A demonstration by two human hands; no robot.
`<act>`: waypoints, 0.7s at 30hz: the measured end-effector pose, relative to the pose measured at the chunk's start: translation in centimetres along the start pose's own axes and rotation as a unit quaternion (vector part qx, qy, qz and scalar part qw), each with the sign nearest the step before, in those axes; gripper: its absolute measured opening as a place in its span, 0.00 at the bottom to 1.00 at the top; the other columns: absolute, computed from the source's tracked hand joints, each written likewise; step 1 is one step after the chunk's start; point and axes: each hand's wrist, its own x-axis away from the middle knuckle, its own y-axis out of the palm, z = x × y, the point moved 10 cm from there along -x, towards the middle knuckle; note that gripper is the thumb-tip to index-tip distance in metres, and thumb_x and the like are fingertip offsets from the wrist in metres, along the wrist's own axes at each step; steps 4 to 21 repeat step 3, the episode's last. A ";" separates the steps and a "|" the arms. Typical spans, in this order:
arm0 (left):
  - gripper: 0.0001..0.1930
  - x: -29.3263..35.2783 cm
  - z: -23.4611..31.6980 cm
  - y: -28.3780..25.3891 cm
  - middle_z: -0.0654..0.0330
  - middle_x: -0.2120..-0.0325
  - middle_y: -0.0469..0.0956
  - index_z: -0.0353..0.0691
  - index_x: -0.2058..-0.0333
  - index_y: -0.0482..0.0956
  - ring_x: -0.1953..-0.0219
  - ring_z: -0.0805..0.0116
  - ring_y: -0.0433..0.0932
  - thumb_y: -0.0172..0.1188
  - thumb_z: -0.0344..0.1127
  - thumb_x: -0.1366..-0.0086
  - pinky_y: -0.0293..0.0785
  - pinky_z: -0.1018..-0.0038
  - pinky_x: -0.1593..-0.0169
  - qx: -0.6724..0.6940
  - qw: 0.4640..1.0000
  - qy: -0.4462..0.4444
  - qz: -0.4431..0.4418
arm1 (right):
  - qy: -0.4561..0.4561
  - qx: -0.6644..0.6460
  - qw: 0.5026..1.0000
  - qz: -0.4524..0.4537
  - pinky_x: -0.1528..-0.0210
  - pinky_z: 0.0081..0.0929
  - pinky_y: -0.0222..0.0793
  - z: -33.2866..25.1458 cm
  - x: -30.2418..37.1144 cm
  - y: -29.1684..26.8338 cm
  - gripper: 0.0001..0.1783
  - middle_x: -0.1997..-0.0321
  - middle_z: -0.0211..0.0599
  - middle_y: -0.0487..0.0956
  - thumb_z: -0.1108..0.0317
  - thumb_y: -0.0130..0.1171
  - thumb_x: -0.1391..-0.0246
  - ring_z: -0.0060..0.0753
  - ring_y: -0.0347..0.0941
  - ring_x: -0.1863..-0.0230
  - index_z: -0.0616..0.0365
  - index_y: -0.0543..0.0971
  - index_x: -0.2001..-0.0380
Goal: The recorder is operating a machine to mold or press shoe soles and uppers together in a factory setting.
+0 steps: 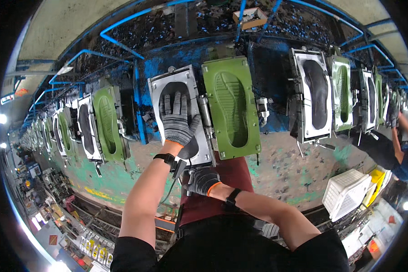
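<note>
My left hand (180,121), in a grey striped knit glove with an orange cuff, lies flat on a dark sole-shaped piece (190,149). Its fingers are stretched out and slightly apart. That piece sits in the silver half (158,97) of an open hinged mold, and my hand covers much of it. Joined on the right is the green half (254,113), which has a ribbed sole-shaped hollow. Just below the silver half's near edge, my gloved right hand (203,181) is closed around something mostly hidden, beside a short metal part and a thin dark cable.
More open molds (106,122) line both sides, including a silver one (309,95) at right. Blue metal bars (122,43) run behind. A small box (250,19) stands at the back. At lower right are a white crate (344,192) and another person (385,147).
</note>
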 end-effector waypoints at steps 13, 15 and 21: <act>0.45 0.0 -0.1 -0.3 0.45 0.28 0.58 0.39 0.30 0.65 0.27 0.33 0.52 0.62 0.60 0.40 0.41 0.37 0.25 0.044 0.999 0.000 -0.001 | 0.085 -0.026 0.993 -0.078 0.34 0.43 0.69 0.8 -0.5 2.1 0.48 0.37 0.61 0.77 0.34 0.64 0.51 0.49 0.75 0.37 0.60 0.75 0.36; 0.45 0.0 -0.1 -0.3 0.45 0.28 0.58 0.39 0.30 0.65 0.27 0.33 0.52 0.62 0.60 0.40 0.41 0.37 0.25 0.044 0.999 0.000 -0.001 | 0.085 -0.026 0.993 -0.078 0.34 0.43 0.69 0.8 -0.5 2.1 0.48 0.37 0.61 0.77 0.34 0.64 0.51 0.49 0.75 0.37 0.60 0.75 0.36; 0.45 0.0 -0.1 -0.3 0.45 0.28 0.58 0.39 0.30 0.65 0.27 0.33 0.52 0.62 0.60 0.40 0.41 0.37 0.25 0.044 0.999 0.000 -0.001 | 0.085 -0.026 0.993 -0.078 0.34 0.43 0.69 0.8 -0.5 2.1 0.48 0.37 0.61 0.77 0.34 0.64 0.51 0.49 0.75 0.37 0.60 0.75 0.36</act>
